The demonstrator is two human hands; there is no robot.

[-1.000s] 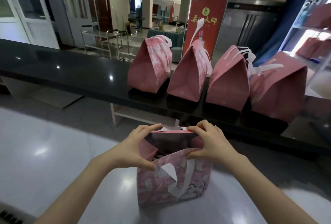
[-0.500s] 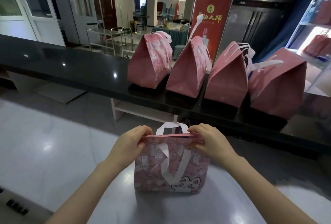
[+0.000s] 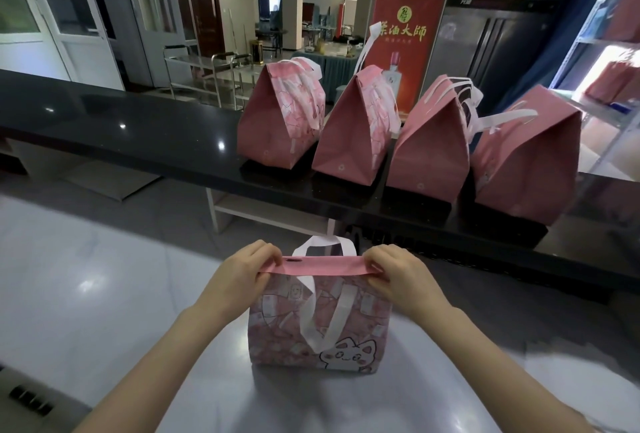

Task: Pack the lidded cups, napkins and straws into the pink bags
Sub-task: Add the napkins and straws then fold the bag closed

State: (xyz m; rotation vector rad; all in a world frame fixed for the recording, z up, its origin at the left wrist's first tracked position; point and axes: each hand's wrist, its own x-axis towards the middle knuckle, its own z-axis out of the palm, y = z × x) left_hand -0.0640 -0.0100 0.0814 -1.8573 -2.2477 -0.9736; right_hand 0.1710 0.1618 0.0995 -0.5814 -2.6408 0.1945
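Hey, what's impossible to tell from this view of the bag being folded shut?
Head view, near bag: contents hidden by its folded top, pinched by the left hand and right hand.
Head view, four counter bags: contents hidden by their closed sides.
Head view, shelf: cut off by the right edge, washed out by glare.

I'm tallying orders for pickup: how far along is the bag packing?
Done: four pink bags stand folded shut on the black counter. In hand: a fifth bag on the white table; the left hand and right hand pinch its folded top edge at either end. Left: probably just setting it with the others. Nothing loose to pack is in view, and its contents are hidden.
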